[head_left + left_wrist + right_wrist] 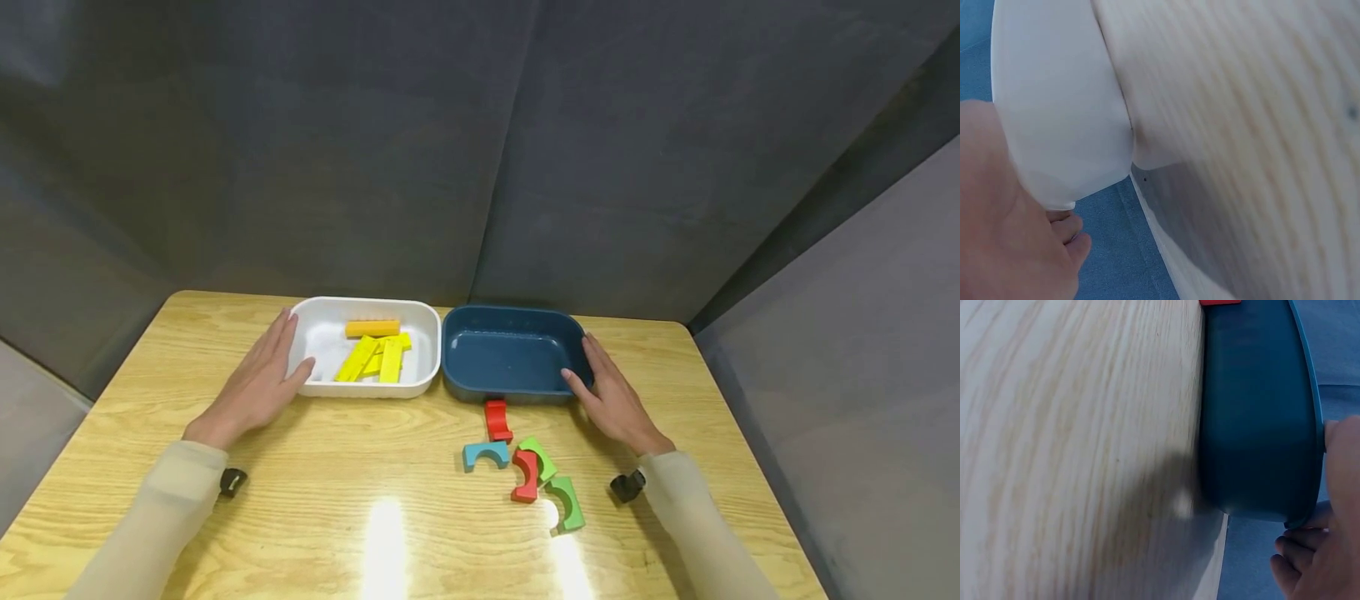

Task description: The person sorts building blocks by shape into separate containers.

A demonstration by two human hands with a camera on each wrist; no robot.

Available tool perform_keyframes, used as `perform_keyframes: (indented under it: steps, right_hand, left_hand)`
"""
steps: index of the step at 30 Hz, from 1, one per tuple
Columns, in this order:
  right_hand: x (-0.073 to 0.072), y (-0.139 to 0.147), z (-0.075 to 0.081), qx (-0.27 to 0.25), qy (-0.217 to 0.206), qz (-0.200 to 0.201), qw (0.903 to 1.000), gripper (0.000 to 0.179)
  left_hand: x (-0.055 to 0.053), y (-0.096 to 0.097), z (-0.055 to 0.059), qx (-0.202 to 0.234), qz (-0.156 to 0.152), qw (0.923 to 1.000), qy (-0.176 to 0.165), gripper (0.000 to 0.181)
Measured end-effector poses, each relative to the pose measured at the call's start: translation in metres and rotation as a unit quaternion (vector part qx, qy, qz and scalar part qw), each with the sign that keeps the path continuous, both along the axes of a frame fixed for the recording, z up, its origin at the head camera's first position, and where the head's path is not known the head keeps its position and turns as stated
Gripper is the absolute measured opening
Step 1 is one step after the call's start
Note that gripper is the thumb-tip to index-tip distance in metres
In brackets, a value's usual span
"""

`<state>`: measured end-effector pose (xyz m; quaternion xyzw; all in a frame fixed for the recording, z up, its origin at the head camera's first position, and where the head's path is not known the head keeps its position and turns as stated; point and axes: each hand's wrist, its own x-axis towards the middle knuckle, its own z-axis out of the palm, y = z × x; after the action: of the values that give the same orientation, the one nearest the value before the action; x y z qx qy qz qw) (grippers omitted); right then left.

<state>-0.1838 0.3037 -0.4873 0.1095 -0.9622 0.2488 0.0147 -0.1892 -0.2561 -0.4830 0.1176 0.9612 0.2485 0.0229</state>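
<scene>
My left hand (258, 379) lies along the left end of a white tray (429, 342), fingers stretched out against its outer side and thumb over the near rim. Several yellow blocks (392, 360) and an orange-yellow one (372, 328) lie inside it. At the right end of a dark blue tray (517, 392), my right hand (617, 402) touches the side with extended fingers, its thumb across the near corner. The two trays stand side by side, their ends close together or touching. In the right wrist view, fingertips (1294, 556) show below the blue tray's rim (1317, 425).
In front of the blue tray lie arch-shaped blocks: red ones (498, 421), a blue one (486, 454) and green ones (567, 504). The wooden table (315, 500) ends just behind the trays at a dark cloth backdrop (360, 167). A grey panel (847, 333) rises at right.
</scene>
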Motion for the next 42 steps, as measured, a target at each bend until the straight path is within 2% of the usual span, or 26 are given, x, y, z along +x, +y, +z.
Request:
perform_keyframes:
  steps: [7,11,15,19,26,32,37,42]
  right_hand:
    - [0.000,-0.002,0.002,0.007,0.003,0.006,1.0000,0.081]
    - [-0.001,-0.003,0.003,-0.002,-0.015,0.009,0.9998,0.082]
    - [-0.003,-0.005,0.002,-0.003,-0.032,0.007,0.9994,0.085]
    - [-0.007,-0.008,0.002,-0.005,-0.028,0.001,0.9996,0.088]
    - [-0.012,-0.013,0.000,0.004,-0.021,-0.007,0.9998,0.089]
    - [-0.012,-0.016,0.000,0.013,-0.015,-0.013,0.9997,0.090]
    - [-0.012,-0.015,-0.001,0.014,-0.012,-0.012,0.9998,0.090]
    - [-0.011,-0.013,-0.002,0.014,-0.011,-0.011,0.9998,0.089]
  left_hand:
    - [-0.002,0.002,0.005,-0.012,-0.004,0.9994,0.032,0.088]
    - [-0.003,0.006,0.008,-0.007,-0.007,0.9993,0.037,0.091]
    - [-0.001,0.014,0.012,0.004,-0.021,0.9983,0.055,0.090]
    - [0.005,0.026,0.019,0.019,-0.038,0.9959,0.080,0.089]
    - [0.021,0.052,0.030,0.048,-0.101,0.9851,0.130,0.087]
    - [0.032,0.070,0.037,0.074,-0.146,0.9753,0.149,0.089]
    - [0.039,0.089,0.031,0.070,-0.183,0.9703,0.142,0.087]
    - [0.050,0.113,0.021,0.071,-0.226,0.9648,0.114,0.068]
